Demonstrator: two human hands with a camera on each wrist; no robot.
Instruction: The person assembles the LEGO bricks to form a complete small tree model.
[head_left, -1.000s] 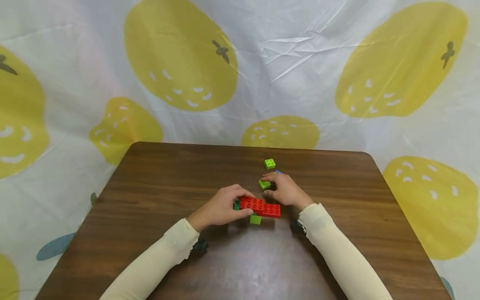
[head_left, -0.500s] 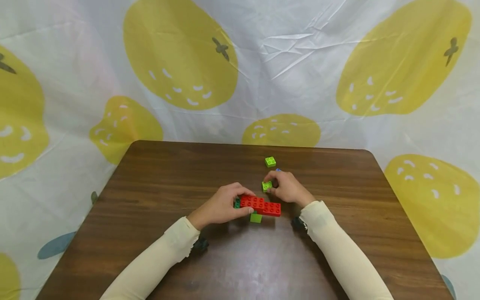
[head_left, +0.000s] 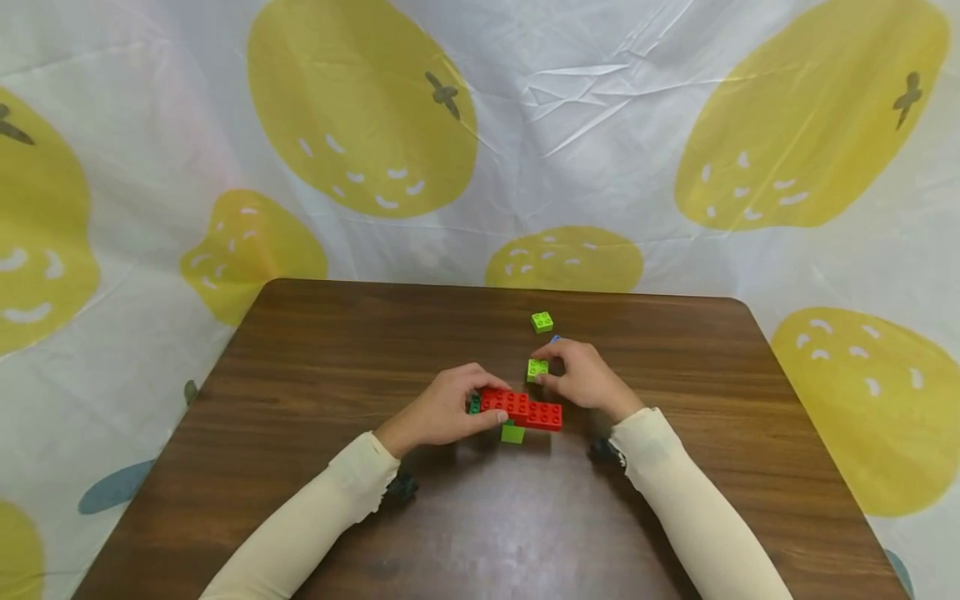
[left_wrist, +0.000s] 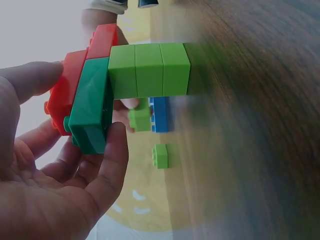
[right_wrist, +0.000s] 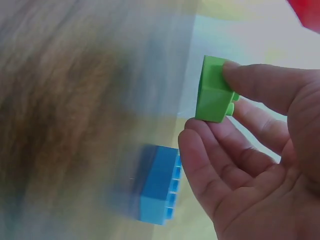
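Note:
My left hand (head_left: 453,408) grips a toy brick build by its left end, thumb in front and fingers behind. In the left wrist view the build has red bricks (left_wrist: 75,82) on top, a dark green brick (left_wrist: 92,105) below them, and a column of light green bricks (left_wrist: 149,70) reaching down to the table. My right hand (head_left: 585,377) pinches a small light green brick (right_wrist: 212,95) between thumb and fingers, studs facing the palm in the right wrist view. That brick is just behind the build. Close by stands a blue brick (right_wrist: 159,185), mostly hidden by the right hand in the head view.
Another light green brick (head_left: 542,322) lies farther back on the brown wooden table (head_left: 360,333). A white curtain (head_left: 570,150) with yellow lemon prints hangs behind the table's far edge.
My right fingers have closed on the light green brick, which has turned and shifted slightly right. My left hand keeps its hold on the build in the same place.

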